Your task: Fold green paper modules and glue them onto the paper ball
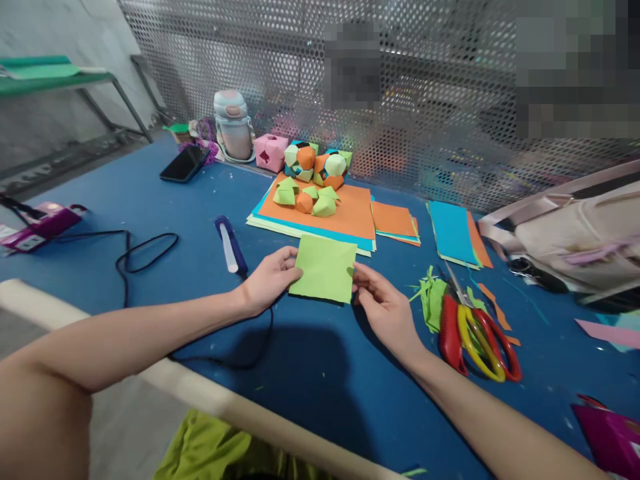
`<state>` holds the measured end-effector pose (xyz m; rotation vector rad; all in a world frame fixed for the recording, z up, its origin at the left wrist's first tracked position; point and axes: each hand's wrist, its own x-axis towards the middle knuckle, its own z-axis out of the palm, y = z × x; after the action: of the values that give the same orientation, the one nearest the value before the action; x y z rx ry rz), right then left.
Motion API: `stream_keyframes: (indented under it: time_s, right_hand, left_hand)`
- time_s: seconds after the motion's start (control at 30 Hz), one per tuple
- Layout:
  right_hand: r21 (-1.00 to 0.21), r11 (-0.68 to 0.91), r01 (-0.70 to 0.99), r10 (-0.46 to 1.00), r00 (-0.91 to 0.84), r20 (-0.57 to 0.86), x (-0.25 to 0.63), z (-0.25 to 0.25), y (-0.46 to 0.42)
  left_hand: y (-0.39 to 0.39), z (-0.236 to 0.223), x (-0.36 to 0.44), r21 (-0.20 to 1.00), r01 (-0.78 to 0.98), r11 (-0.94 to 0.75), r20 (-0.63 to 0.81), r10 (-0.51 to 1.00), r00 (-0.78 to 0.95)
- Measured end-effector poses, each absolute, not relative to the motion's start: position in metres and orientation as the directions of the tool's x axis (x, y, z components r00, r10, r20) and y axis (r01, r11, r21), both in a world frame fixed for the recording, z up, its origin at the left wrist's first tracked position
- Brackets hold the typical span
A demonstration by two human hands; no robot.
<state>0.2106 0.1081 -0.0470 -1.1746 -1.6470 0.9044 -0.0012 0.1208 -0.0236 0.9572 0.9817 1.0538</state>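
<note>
A light green square of paper (pixel 324 269) is held up just above the blue table, its face toward me. My left hand (pixel 273 277) pinches its left edge, thumb in front and fingers behind. At the right edge, my right hand (pixel 385 307) is closed with its fingertips on the paper. Behind the square, folded green paper pieces (pixel 325 202) and an orange folded piece (pixel 304 203) rest on a stack of orange, blue and pale green sheets (pixel 345 207). Two multicoloured paper balls (pixel 301 160) stand beyond them.
Red-and-yellow-handled scissors (pixel 483 340) lie by green paper scraps (pixel 433 300) at right. Smaller paper stacks (pixel 453 230) and a beige bag (pixel 575 233) are farther back. At left are a blue-handled tool (pixel 231 247), a black cable (pixel 127 267), a phone (pixel 185 164) and a bottle (pixel 234 127).
</note>
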Motion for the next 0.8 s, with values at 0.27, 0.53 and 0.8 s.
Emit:
stream_keyframes:
  time_s: [0.27, 0.53, 0.8]
  right_hand:
    - [-0.728, 0.522, 0.445, 0.852, -0.317, 0.417, 0.205, -0.039, 0.101]
    - [-0.616, 0.671, 0.412, 0.74, -0.424, 0.522, 0.206, -0.038, 0.098]
    - [-0.232, 0.802, 0.551, 0.537, -0.494, 0.684, 0.209, -0.033, 0.09]
  left_hand:
    - [0.117, -0.024, 0.0, 0.959, -0.218, 0.182, -0.136, 0.969, 0.207]
    - [0.115, -0.024, 0.001, 0.955, -0.243, 0.169, -0.111, 0.965, 0.236]
    - [0.11, -0.017, 0.003, 0.976, -0.149, 0.155, -0.107, 0.951, 0.291]
